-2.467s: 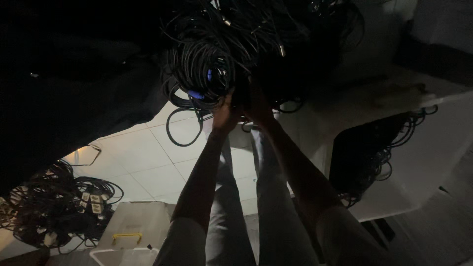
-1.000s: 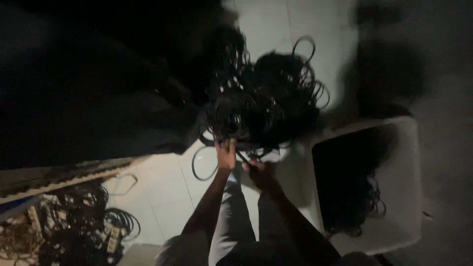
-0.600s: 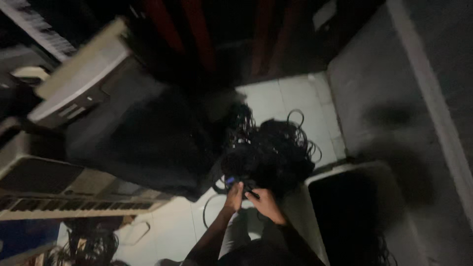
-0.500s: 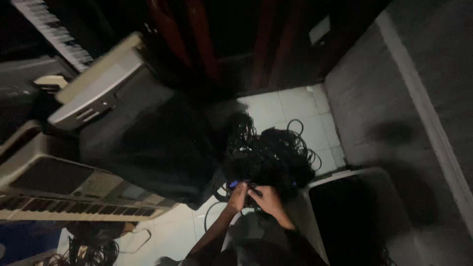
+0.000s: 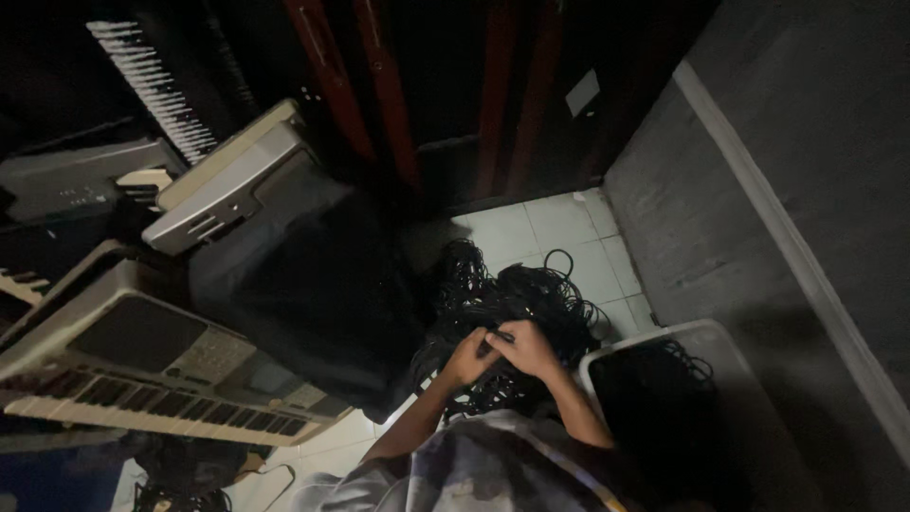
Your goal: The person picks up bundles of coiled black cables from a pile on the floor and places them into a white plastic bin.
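Left of the cable pile [image 5: 517, 313], a stack of keyboards [image 5: 142, 351] leans against a dark cover [image 5: 303, 294], and these have come into view since a second ago, when the camera looked almost straight down on the tangle alone. Behind the pile the white floor tiles [image 5: 540, 228] run to a dark door, with a grey wall to its right. Just right of the pile stands a white bin [image 5: 701, 332] with more black cable lying inside. Over the near edge of the pile both hands meet as before: the left hand [image 5: 466, 360] is curled around black strands, and the right hand [image 5: 526, 349] is pinched on a cable end [image 5: 502, 337], touching the left. The work looks unchanged, only seen from farther back.
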